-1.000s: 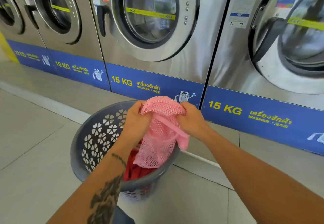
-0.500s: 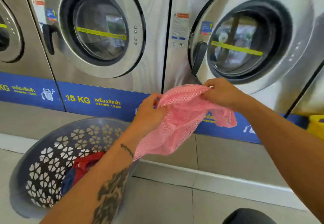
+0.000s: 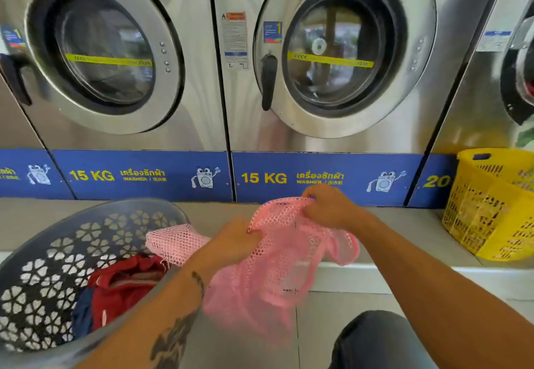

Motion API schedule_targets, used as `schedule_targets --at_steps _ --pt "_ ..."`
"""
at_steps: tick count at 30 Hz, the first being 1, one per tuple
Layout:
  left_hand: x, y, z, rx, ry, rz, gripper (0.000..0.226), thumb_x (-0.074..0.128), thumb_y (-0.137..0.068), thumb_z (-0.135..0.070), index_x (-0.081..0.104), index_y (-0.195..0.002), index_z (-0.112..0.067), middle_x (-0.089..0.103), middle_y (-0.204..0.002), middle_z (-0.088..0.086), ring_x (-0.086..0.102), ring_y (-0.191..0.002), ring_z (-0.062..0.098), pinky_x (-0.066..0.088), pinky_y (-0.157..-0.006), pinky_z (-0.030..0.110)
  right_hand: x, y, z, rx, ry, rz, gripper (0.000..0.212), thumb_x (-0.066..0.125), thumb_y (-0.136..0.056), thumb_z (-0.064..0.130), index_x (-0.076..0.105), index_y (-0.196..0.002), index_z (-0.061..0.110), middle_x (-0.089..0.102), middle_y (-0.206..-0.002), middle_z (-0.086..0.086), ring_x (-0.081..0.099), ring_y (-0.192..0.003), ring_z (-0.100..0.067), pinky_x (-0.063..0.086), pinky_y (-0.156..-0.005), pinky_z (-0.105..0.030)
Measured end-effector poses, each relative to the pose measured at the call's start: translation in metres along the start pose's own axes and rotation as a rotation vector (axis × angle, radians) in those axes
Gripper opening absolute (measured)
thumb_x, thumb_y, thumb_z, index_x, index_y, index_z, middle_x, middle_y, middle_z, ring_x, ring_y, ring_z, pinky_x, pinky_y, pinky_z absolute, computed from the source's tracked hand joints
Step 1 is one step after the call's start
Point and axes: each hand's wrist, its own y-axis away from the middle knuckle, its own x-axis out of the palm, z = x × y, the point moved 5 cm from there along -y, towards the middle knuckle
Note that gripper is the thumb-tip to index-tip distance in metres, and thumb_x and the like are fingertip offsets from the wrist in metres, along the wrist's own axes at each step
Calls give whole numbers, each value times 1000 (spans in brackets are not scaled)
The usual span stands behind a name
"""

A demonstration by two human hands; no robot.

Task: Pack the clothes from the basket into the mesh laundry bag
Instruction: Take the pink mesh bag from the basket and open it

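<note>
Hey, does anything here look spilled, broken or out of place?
Nothing stands out. Both hands, left and right, grip the pink mesh bag, the clothes sit inside the grey basket, and a yellow basket stands upright by the washers.

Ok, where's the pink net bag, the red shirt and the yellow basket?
pink net bag (image 3: 277, 267), head view, middle of the mesh
red shirt (image 3: 124, 285), head view, top fold
yellow basket (image 3: 488, 209), head view, front wall
</note>
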Motion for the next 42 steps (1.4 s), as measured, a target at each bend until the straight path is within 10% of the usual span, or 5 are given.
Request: schedule_targets --at_steps 19,28,32,35,42 --pt "7 -1 67 0 194 -217 15 55 -94 -11 67 -87 -7 64 -73 8 50 -61 12 42 -55 28 85 18 -23 -40 -87 58 19 67 -79 7 57 -68 19 57 -66 4 52 -62 -14 38 -48 -17" --pt "-6 23 107 103 314 -364 35 56 -92 -9 52 -59 -20 44 -50 -12 36 -49 2 28 -49 21 141 18 44 -203 608 4 59 56 -67 34 46 -125 25 57 -115 -4 54 -106 -31 47 -83 -38" --pt "-19 23 101 144 293 -387 34 58 -84 -2 54 -56 -22 46 -47 -8 38 -46 6 34 -47 28 162 11 62 -161 160 116 70 58 -73 19 37 -139 24 57 -120 -3 57 -106 -24 49 -88 -33" --pt "-32 21 109 139 272 -405 13 59 -79 -2 60 -67 -5 56 -59 9 46 -56 19 45 -55 43 169 7 71 -88 -143 132 61 65 -82 16 37 -135 24 62 -78 0 57 -63 -5 43 -54 -13" --pt "-51 24 129 91 331 -400 20 65 -74 -5 66 -87 -20 68 -87 -1 61 -83 19 54 -70 35 157 15 98 -162 -147 75 41 58 -90 7 46 -123 27 60 -68 -1 62 -62 -14 52 -61 -30"
